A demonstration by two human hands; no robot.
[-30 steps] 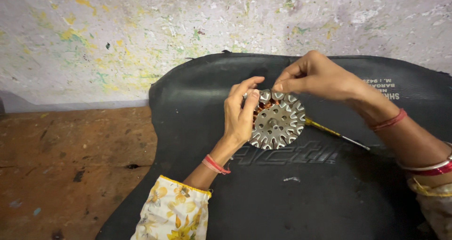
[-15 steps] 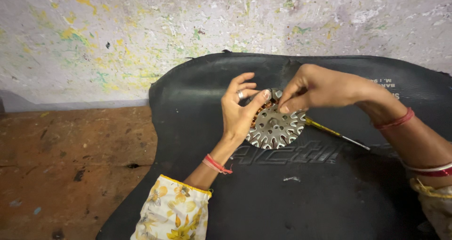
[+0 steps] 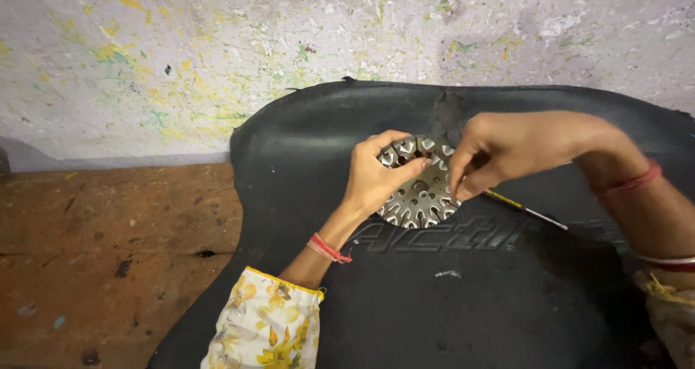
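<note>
Holding the round metal part [image 3: 420,188] from its left side, the left hand [image 3: 376,179] curls its fingers over the upper rim and pinches the toothed edge between thumb and fingers. The part is a flat silver disc with many slots around it, like a motor core, and it lies on the black rubber mat [image 3: 449,304] directly between both hands. The right hand [image 3: 507,148] comes from the other side, its thumb and first fingers pressed together at the right rim of the disc; whether a thin wire is between them I cannot tell.

For such fine work at the slots, I judge it is best that the left hand keeps the disc steady and flat, so the right fingertips work at one slot only. A thin yellow-handled tool [image 3: 525,208] lies just under the right wrist, touching the mat, and the forearm could push it.

Beyond the fingertips the mat ends near the paint-spotted wall [image 3: 289,50], so little room is there. Left of the left hand is the brown wooden surface [image 3: 108,253], and toward the person's body there is much open mat.
</note>
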